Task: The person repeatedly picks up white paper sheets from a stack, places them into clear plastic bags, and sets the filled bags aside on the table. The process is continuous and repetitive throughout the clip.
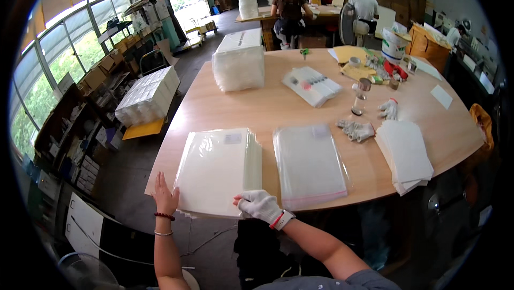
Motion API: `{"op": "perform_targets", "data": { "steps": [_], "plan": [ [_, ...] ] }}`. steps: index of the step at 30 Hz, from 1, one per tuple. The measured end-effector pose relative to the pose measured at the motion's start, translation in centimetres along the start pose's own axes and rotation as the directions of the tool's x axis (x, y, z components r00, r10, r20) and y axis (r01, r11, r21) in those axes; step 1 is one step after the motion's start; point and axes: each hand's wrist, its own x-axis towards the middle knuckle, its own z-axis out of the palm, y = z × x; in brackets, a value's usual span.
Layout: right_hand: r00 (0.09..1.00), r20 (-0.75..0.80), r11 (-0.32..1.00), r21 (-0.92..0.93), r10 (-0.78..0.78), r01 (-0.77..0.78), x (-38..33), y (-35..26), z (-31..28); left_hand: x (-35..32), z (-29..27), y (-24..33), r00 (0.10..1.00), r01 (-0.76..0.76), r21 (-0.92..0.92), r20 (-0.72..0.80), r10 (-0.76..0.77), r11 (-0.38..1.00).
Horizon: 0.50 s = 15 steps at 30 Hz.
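Observation:
A stack of cream-white sheets in clear plastic sleeves [211, 167] lies at the table's near edge in front of me. My left hand [165, 196], bare, is at its left edge with the fingers stretched out and holding nothing. At the stack's near right corner is my right hand [259, 205] in a white knit glove, fingers curled and pressed together. Whatever they may pinch there is too small to make out. To the right lies a pile of clear plastic bags [310, 167] with a pinkish strip along the near edge.
White sheets [405, 153] are fanned near the table's right edge, beside knit gloves [356, 130] and a clear tape roll [358, 109]. Farther back are a wrapped bundle [239, 61], packaged sheets [311, 85] and a white bucket [393, 44]. A loaded cart [149, 96] stands left; two people work behind.

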Motion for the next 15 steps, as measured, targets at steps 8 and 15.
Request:
{"op": "perform_targets", "data": {
  "steps": [8,15],
  "plan": [
    [0.943,-0.328,0.92,-0.349,0.058,-0.178,3.0,0.7,-0.9,4.3,1.7,1.3,0.726,0.592,-0.595,0.686,-0.04,0.543],
    [0.928,-0.284,0.902,-0.287,0.241,-0.322,3.0,1.6,0.3,2.7,3.8,1.7,0.708,0.632,-0.571,0.7,-0.09,0.524]
  ]
}}
